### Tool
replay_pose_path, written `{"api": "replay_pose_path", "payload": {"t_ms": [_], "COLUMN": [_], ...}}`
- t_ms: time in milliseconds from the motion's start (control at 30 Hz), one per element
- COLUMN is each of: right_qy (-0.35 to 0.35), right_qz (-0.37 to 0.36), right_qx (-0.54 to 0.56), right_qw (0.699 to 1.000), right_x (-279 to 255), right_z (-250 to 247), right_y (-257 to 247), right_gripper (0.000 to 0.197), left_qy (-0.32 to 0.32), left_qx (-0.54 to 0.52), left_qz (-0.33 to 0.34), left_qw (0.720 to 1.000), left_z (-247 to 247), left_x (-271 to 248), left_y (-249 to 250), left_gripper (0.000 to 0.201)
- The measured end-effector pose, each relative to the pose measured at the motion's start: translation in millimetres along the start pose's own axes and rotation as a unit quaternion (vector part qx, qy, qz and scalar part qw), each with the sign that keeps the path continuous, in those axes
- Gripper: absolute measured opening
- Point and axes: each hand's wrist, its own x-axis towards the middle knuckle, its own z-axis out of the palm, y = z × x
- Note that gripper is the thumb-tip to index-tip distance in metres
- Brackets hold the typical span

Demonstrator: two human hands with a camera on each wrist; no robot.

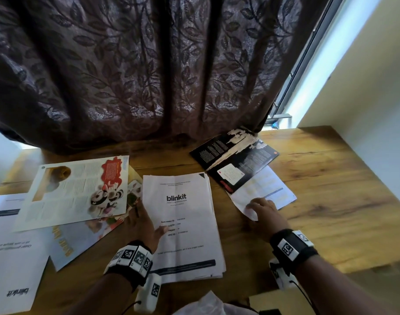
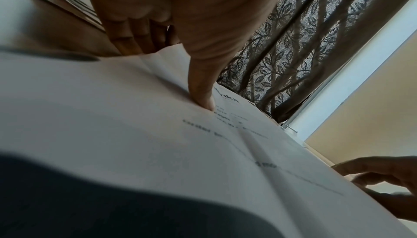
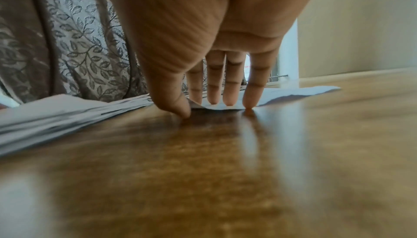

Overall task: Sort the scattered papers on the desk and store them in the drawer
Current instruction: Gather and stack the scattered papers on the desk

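A stack of white "blinkit" papers lies in the middle of the wooden desk. My left hand pinches the stack's left edge, the thumb on top of the stack and the fingers passing behind the edge. My right hand rests with straight fingers on the near corner of a white sheet with a pale table; the thumb touches the desk beside that sheet. No drawer is in view.
A black booklet overlaps the sheet's far end. Left of the stack lie a magazine page with a cartoon, colourful pages and another white blinkit sheet. A dark leaf-patterned curtain hangs onto the desk's back edge.
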Motion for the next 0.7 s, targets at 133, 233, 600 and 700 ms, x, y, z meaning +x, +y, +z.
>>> {"api": "replay_pose_path", "payload": {"t_ms": [133, 233, 600, 700], "right_qy": [0.011, 0.039, 0.227, 0.178], "right_qz": [0.009, 0.024, -0.031, -0.055], "right_qx": [0.009, 0.026, 0.290, 0.474], "right_qw": [1.000, 0.999, 0.929, 0.860], "right_x": [7.4, 11.0, 11.7, 4.6], "right_z": [-15.6, -37.4, -176.4, -185.7], "right_y": [-2.2, -7.6, -76.8, -108.9], "right_gripper": [0.019, 0.021, 0.029, 0.044], "left_qy": [-0.008, -0.016, -0.064, -0.150], "left_qx": [0.009, 0.003, -0.041, -0.168], "left_qz": [0.001, -0.001, 0.191, 0.221], "left_qw": [1.000, 1.000, 0.979, 0.949], "left_z": [1.3, 4.0, -58.1, -84.0], "left_x": [2.1, 4.7, -6.0, -20.3], "left_y": [-1.0, -5.1, 59.2, 104.6], "left_gripper": [0.122, 0.125, 0.101, 0.095]}}
